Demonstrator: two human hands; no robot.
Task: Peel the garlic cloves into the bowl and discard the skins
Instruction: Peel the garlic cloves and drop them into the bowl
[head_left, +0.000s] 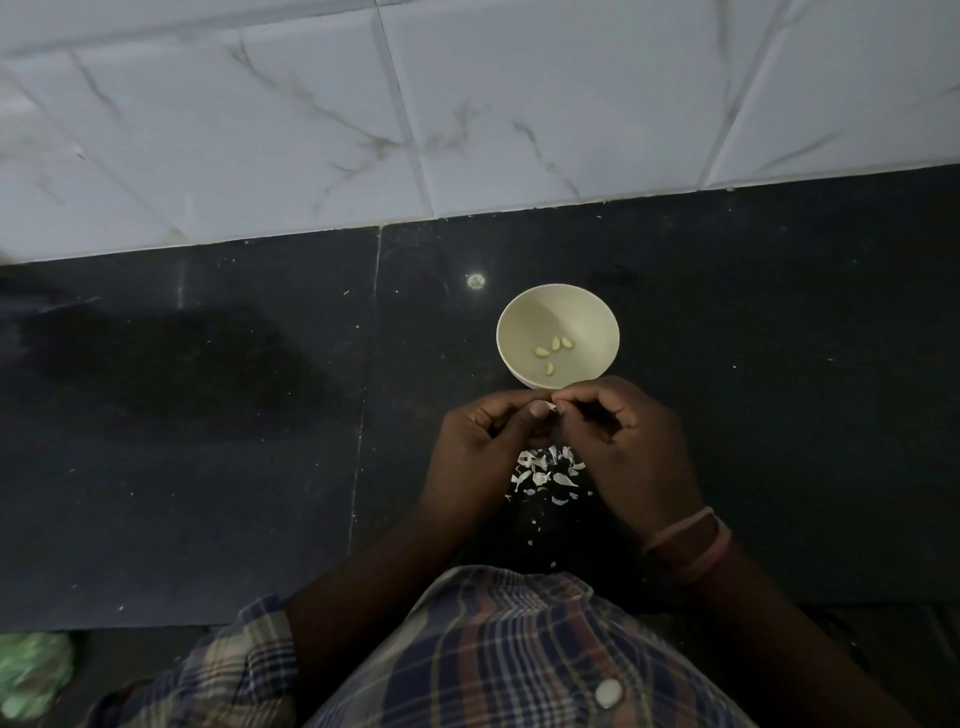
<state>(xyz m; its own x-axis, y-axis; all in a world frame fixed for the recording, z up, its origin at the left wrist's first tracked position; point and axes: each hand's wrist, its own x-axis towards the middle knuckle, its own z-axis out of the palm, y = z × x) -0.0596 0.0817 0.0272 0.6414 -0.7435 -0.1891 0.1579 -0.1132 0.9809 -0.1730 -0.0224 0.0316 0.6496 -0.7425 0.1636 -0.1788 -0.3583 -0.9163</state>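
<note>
A dark stone counter (208, 467) carries a cream bowl (602, 322) near its back edge and scattered garlic skins (545, 475) toward the front edge

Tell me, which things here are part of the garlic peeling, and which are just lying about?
Part of the job: the left hand and right hand pinching a garlic clove; the bowl holding four peeled cloves; the loose skins on the dark counter.

Lying about: something green, too blurred to name.
</note>
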